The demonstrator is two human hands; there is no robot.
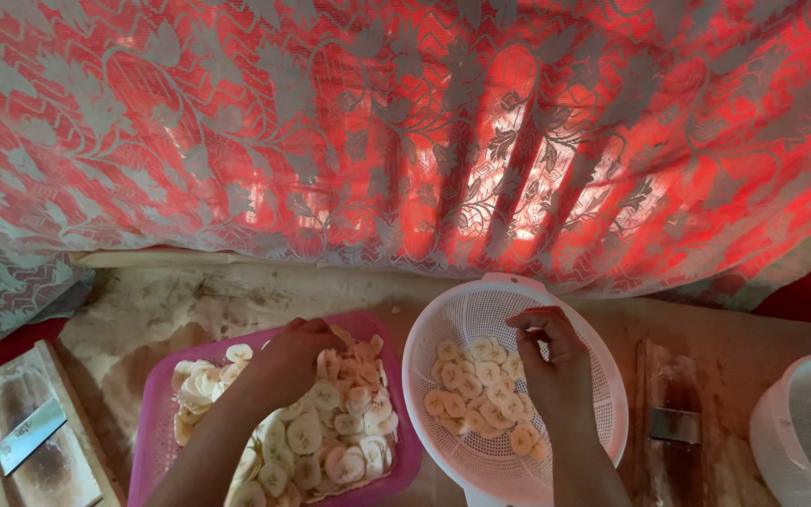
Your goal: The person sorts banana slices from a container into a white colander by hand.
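The left hand (pixel 298 357) reaches over the far edge of a pink tray (pixel 157 413), its fingers curled down into the heap of pale banana slices (pixel 326 437) that fills the tray. The fingertips are buried among the slices, so whether they pinch one cannot be told. Most of the heap lies nearer the person than that hand, spreading toward the tray's near right corner.

The right hand (pixel 556 361) hangs over a white round strainer (pixel 443 324), thumb and fingers drawn together at the tips; it is too small to tell if a slice sits between them. Below and to the left of those fingertips a thinner layer of round slices (pixel 481 399) covers the strainer's mesh bottom. The slices are flat discs lying mostly face up, with no clear long axis.

The strainer sits just right of the tray, rims nearly touching, between the two hands. Left of the tray lies a wooden slicer board (pixel 35 432) with a metal blade, its length running away from the person. Right of the strainer lies a second slicer (pixel 673 422), also lengthwise, and beyond it a white bowl (pixel 804 432). A red lace curtain (pixel 405 131) hangs behind.
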